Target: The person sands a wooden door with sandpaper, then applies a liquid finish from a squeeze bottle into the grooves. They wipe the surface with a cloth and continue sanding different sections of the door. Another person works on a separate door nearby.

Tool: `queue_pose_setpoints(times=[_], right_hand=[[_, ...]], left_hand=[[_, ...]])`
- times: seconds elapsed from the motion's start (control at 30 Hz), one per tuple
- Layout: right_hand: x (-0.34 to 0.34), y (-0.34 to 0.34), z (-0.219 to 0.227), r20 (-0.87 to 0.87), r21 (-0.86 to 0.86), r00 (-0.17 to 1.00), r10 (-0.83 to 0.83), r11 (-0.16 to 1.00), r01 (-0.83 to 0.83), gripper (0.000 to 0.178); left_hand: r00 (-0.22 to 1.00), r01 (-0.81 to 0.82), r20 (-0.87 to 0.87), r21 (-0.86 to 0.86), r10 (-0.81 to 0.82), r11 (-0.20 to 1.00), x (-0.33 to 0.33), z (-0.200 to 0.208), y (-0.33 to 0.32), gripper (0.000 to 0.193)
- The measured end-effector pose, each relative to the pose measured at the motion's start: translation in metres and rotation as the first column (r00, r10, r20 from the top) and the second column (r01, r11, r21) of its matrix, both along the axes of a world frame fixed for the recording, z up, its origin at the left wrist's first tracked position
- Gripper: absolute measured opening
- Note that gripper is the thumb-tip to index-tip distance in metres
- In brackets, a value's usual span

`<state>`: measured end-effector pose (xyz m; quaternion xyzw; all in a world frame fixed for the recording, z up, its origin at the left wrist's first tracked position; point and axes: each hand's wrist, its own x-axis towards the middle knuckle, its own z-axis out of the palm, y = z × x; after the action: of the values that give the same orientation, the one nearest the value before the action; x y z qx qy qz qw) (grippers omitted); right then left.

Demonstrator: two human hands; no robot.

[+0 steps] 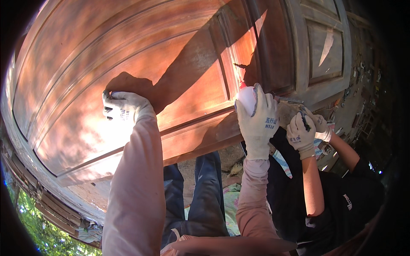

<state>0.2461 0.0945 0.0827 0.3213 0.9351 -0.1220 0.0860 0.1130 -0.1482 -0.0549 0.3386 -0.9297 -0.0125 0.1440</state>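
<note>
My left hand [123, 106], in a white knit glove, lay pressed flat and open against the big reddish wooden door panel [128, 72], fingers spread, gripping nothing. I read it as bracing the panel so it would not shift while work went on at the other side. The panel filled most of the view, tilted and lying across in front of me, with raised mouldings framing its recessed fields and its lower edge running over my knees in blue trousers [200, 192].

My right hand [256, 121], also gloved, was curled around a small white rounded object [246, 99] with a red bit at its top, held up against the panel's moulded edge. The fingers were closed most of the way round it; I could not tell what the thing was, perhaps a small bottle or applicator, kept close to the wood where the sunlight struck.

Just beside my right hand, a co-worker in a dark shirt [341, 200] had both gloved hands [301, 134] at the same stretch of edge, seemingly holding a thin metal tool [290, 100] against the wood; the grip itself was too crowded to make out. A second, greyer panelled door [324, 47] stood behind at the upper right, and rubble lay on the ground [358, 106] beyond it. Green foliage [38, 230] showed at the lower left
</note>
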Motion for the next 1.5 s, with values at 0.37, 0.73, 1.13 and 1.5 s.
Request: queue_pose_setpoints(times=[0.37,0.73,1.13,1.5], right_hand=[[0.063,-0.036,-0.027,-0.341,-0.675,0.781,-0.524,0.714,0.184,0.069],[0.099,-0.106,0.069,-0.480,-0.796,0.729,-0.488,0.592,-0.127,0.069],[0.113,-0.055,0.355,-0.599,-0.616,0.785,0.157,0.537,-0.577,0.078],[0.146,-0.103,0.534,-0.842,-0.022,0.406,0.355,0.730,-0.683,0.053]], left_hand=[[0.999,-0.034,-0.043,-0.038,0.032,0.999,0.003,-0.018,0.003,0.026],[0.970,-0.003,0.072,0.959,-0.233,0.284,0.019,0.090,-0.049,0.043],[-0.029,0.845,-0.640,0.395,-0.768,-0.361,0.141,0.563,0.015,0.033],[-0.156,0.982,-0.732,-0.043,-0.663,-0.183,0.178,0.696,-0.052,0.030]])
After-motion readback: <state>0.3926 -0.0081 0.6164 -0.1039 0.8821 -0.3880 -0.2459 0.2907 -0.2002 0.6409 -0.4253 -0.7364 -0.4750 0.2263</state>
